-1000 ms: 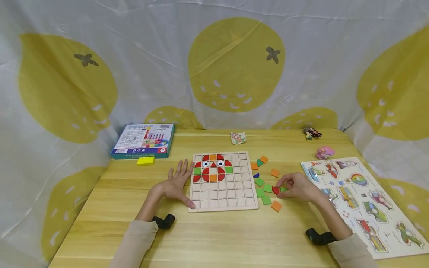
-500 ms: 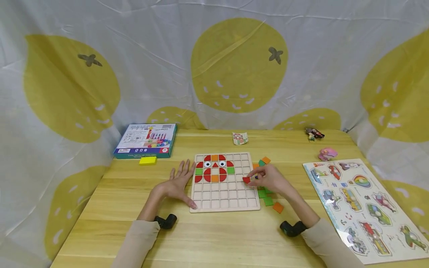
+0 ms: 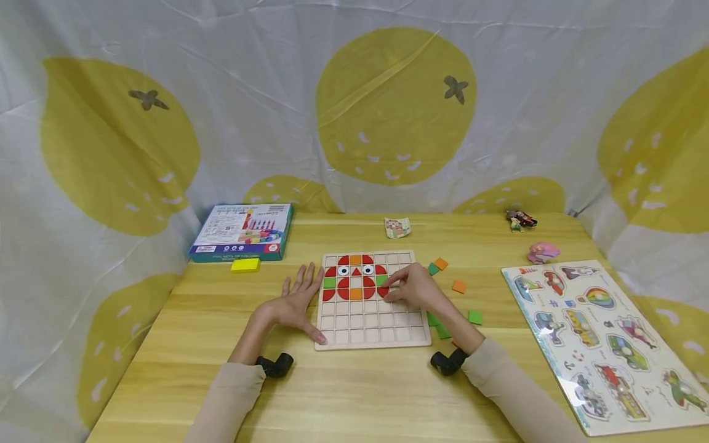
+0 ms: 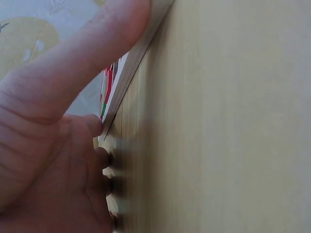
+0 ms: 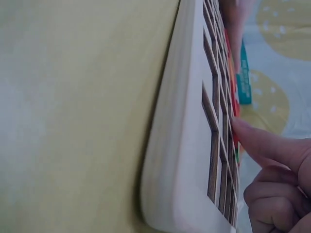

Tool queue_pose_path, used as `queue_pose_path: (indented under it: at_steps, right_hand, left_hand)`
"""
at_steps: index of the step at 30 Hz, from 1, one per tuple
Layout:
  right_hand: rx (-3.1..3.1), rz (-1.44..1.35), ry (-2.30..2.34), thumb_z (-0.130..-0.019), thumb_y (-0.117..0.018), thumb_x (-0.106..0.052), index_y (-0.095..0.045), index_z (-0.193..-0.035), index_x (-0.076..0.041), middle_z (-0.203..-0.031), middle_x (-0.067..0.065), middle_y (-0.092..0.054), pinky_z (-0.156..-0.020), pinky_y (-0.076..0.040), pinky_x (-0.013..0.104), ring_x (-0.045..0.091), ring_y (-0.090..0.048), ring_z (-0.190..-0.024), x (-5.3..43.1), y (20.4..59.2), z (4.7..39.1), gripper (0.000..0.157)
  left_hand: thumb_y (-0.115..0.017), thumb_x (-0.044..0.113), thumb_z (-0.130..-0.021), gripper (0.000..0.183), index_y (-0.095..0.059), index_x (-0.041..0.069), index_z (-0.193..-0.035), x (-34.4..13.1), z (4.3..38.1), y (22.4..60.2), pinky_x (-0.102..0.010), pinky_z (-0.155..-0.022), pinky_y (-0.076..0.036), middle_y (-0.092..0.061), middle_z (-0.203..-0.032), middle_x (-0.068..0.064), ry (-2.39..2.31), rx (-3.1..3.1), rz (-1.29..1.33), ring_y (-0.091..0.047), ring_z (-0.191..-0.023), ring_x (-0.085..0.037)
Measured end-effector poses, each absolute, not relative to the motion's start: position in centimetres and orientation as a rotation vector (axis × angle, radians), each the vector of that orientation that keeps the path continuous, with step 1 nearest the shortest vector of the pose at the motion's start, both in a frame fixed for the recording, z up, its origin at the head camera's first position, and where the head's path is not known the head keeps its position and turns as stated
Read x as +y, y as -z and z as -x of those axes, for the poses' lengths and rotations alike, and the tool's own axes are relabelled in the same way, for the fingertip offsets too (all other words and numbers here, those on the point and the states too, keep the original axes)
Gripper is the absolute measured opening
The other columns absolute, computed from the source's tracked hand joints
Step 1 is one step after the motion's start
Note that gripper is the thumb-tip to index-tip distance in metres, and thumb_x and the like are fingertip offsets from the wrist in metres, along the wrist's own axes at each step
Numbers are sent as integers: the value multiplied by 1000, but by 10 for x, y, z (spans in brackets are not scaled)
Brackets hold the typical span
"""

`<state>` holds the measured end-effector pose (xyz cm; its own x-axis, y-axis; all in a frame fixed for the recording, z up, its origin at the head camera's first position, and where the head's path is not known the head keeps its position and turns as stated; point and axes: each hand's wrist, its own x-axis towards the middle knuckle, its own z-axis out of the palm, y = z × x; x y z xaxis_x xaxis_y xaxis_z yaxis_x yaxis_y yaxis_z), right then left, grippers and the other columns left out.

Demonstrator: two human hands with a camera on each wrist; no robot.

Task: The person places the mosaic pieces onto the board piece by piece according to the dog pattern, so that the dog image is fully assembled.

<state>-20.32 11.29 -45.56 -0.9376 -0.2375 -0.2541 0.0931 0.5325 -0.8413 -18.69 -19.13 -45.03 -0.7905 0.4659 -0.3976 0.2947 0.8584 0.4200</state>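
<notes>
Fingers of the right hand pinch a red piece, now brought to a green tile on the board, seemingly nearly placed; left hand splayed.

Tiles fill the 11 o'clock part of the grid board; the left hand is at 9, the right hand holding a tile just 3 o'clock of centre. Loose tiles lie from 2 to 4, the puzzle board beyond. Card: 12; box: 10, block at its 6.
</notes>
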Motion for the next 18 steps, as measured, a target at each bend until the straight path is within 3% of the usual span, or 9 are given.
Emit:
queue_pose_path:
  at_steps: [5,10,18]
  right_hand:
    - [2398,139,1410,-71,-85,-10,-79,-89,-11,-52,-2,-39,-47,-23,22,12,-26,-49,117,457,206,19]
    - [2356,205,1426,-75,-82,-11,-78,-97,-11,-51,-2,-36,-48,-25,22,13,-27,-50,128,457,210,22]
    - [2482,101,1381,-82,-76,-16,-72,-112,-8,-52,-6,-29,-45,-23,24,11,-24,-48,204,440,210,32]
  left_hand:
    - [-84,64,-55,148,11,11,-155,-190,188,449,-67,-115,9,23,-159,-19,-464,2523,-550,22,-147,-41]
    - [-84,63,-55,147,10,11,-155,-190,188,449,-67,-115,9,22,-159,-19,-479,2528,-555,22,-147,-41]
    - [-84,64,-55,148,12,11,-154,-191,187,450,-67,-115,9,23,-159,-19,-482,2526,-556,22,-147,-41]
